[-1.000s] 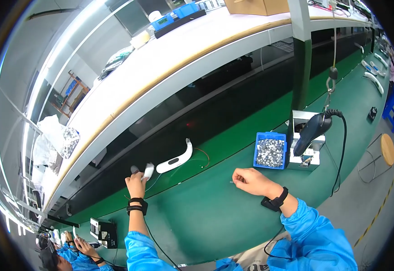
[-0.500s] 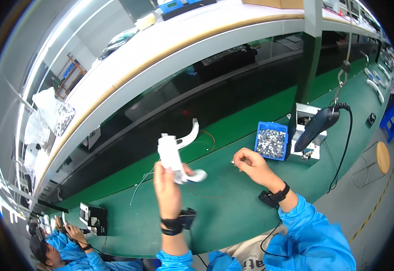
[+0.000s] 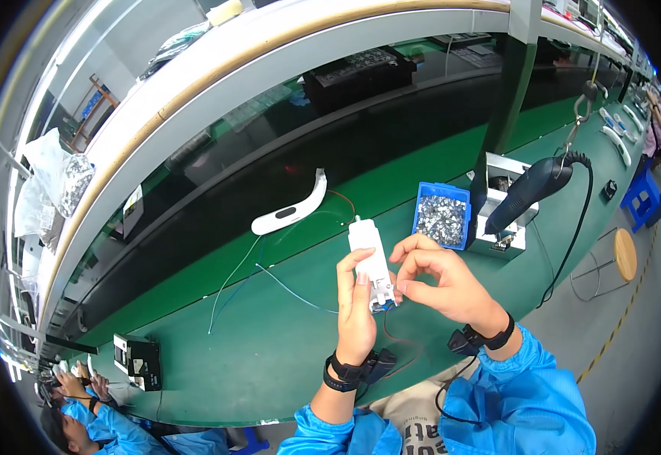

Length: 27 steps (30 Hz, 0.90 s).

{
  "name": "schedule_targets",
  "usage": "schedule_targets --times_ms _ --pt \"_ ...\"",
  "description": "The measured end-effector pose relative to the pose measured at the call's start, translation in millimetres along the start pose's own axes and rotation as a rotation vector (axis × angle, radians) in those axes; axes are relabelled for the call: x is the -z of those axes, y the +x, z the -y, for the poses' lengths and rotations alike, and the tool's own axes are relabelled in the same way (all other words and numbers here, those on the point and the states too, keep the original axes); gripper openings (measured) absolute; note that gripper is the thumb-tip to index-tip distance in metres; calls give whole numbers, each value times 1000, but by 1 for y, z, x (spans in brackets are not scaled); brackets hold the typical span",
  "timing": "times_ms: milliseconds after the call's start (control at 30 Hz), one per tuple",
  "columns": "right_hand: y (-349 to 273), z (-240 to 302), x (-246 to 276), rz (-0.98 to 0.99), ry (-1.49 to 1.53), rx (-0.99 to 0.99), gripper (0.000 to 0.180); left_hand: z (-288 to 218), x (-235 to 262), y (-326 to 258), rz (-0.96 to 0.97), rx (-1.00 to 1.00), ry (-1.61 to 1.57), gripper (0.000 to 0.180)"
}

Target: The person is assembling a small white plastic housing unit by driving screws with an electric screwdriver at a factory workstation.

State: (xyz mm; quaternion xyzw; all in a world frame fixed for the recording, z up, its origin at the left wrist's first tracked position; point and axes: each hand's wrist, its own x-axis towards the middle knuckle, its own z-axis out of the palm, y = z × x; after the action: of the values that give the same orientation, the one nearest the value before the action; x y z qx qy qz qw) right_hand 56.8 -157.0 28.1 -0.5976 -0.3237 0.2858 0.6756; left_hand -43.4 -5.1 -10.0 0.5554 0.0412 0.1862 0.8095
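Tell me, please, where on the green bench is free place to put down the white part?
Free: green mat between the thin wires and the black box. Crowded: around the blue screw bin, the hanging screwdriver and the curved white handle.

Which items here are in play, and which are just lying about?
In play:
left hand holding the white rectangular module
right hand at its lower end

Lying about:
curved white housing
blue bin of screws
hanging electric screwdriver
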Motion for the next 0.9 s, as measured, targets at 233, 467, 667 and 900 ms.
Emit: schedule_targets --times_ms 233,467,667,900 --pt "1 6 -8 -43 -288 116 11 17 -5 -9 -56 -171 60 44" --pt "-9 3 -20 -158 -236 93 14 16 -17 -17 -74 -224 274 43" --pt "-12 -6 -20 -244 -170 164 12 20 -19 -15 -52 -245 344 41" --pt "-34 -16 23 -724 -262 560 5 14 -18 -9 -58 -202 198 35"
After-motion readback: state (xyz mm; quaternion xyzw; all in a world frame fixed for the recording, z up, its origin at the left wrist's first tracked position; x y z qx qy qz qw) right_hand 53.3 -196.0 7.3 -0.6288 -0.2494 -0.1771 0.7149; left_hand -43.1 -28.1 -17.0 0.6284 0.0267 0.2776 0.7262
